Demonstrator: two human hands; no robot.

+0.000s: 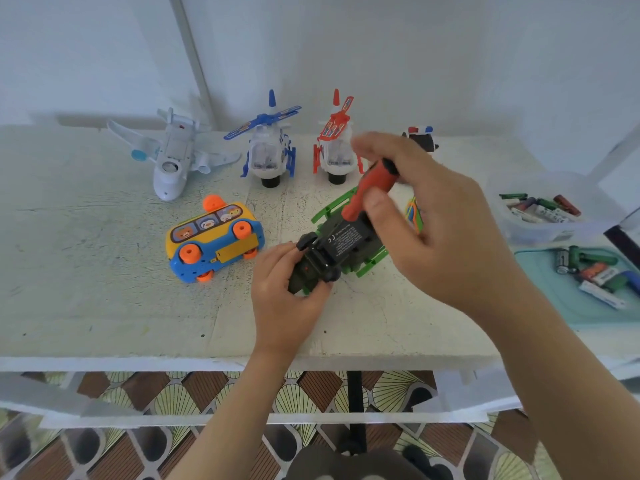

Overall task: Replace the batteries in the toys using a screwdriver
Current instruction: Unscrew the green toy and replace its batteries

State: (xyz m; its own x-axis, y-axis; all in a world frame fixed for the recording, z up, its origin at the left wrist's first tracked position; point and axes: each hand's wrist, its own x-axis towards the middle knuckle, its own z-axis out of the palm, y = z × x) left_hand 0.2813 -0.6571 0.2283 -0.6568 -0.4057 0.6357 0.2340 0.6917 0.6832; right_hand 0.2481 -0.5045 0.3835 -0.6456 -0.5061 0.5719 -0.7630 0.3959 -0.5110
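A dark green toy helicopter (341, 242) with bright green skids lies upside down in the middle of the white table (104, 271), its black underside facing up. My left hand (282, 289) grips its near end. My right hand (429, 216) holds a red-handled screwdriver (369, 190), tilted, with its tip down on the toy's underside. The tip itself is hidden by the handle and my thumb.
A yellow-and-blue toy bus (214, 237) lies on its side at left. Behind stand a white airplane (173, 157), a blue helicopter (272, 147), a red helicopter (337, 143) and a police car (420, 136). Batteries fill a clear tub (540, 209) and lie on a teal tray (588, 275) at right.
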